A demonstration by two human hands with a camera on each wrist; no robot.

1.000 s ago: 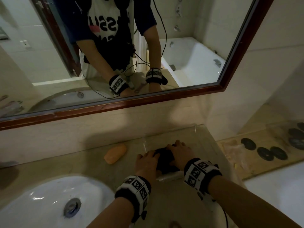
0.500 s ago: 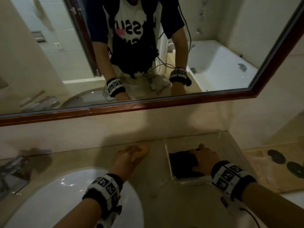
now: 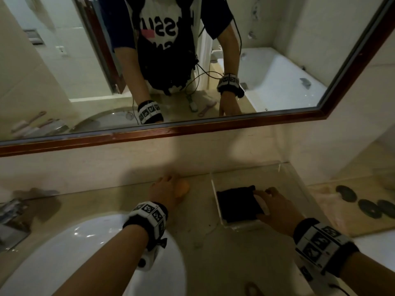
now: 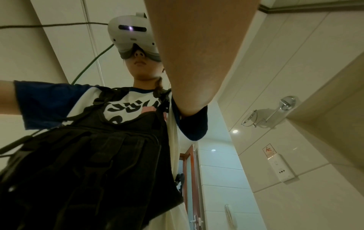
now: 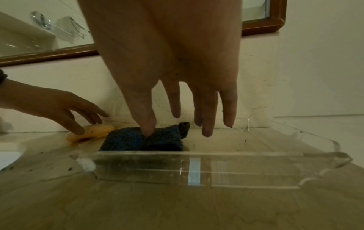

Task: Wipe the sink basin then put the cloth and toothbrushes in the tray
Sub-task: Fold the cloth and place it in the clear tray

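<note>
A dark blue cloth (image 3: 236,205) (image 5: 126,140) lies folded in the left part of a clear tray (image 3: 242,226) (image 5: 197,168) on the counter. My right hand (image 3: 274,201) (image 5: 177,121) hovers over the tray with straight fingers, and its thumb (image 5: 147,127) presses the cloth's right edge. My left hand (image 3: 168,191) (image 5: 65,112) reaches left of the tray, fingers spread over an orange soap-like lump (image 3: 184,188) (image 5: 98,130), with the thumb touching it. The white sink basin (image 3: 64,253) sits at the lower left. Pink toothbrushes show only as a mirror reflection (image 3: 30,123). The left wrist view shows no fingers.
A wood-framed mirror (image 3: 192,129) runs along the wall behind the counter. A metal faucet (image 3: 10,212) stands left of the basin. Right of the counter, the floor has a mat with dark discs (image 3: 369,207). The tray's right half holds nothing.
My left hand left the cloth and moved left onto the orange lump. My right hand stayed at the cloth in the tray, sliding to its right edge.
</note>
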